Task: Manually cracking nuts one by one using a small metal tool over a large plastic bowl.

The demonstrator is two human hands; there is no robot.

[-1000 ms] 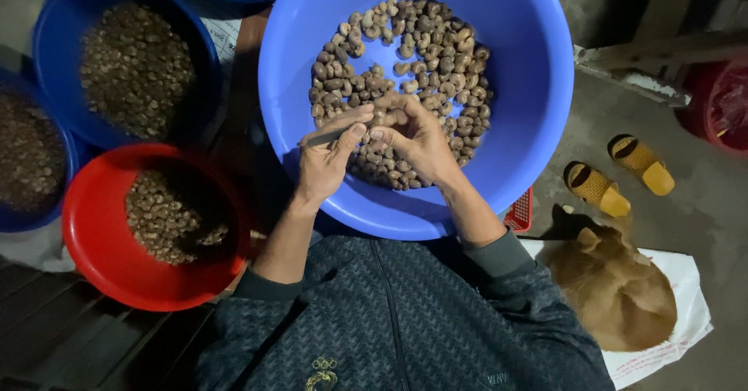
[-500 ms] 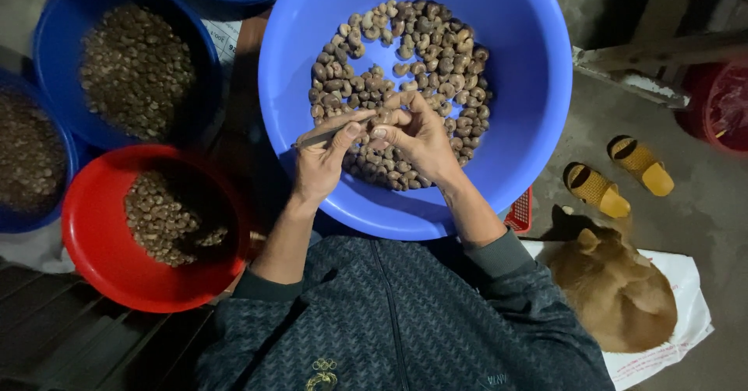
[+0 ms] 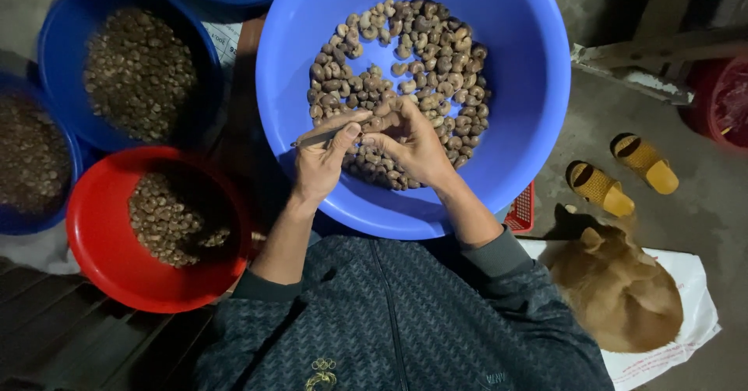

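A single brown kidney-shaped cashew nut (image 3: 379, 124) sits pinched in the fingertips of the right hand (image 3: 417, 146) at the centre of the frame, while the left hand (image 3: 323, 161) keeps its grip pressed around a thin metal pick (image 3: 318, 136) laid against the nut. Both work over a large light-blue plastic basin (image 3: 530, 87) whose heap of unworked nuts (image 3: 405, 72) leaves much of the floor bare, suggesting plenty is done. A red plastic bowl (image 3: 101, 258) at lower left holds sorted kernels. Dark-blue tubs (image 3: 62, 33) crowd the upper left. A tan dog (image 3: 619, 290) lies on a white sack at lower right, near yellow sandals (image 3: 619, 174); nothing blocks the hands.
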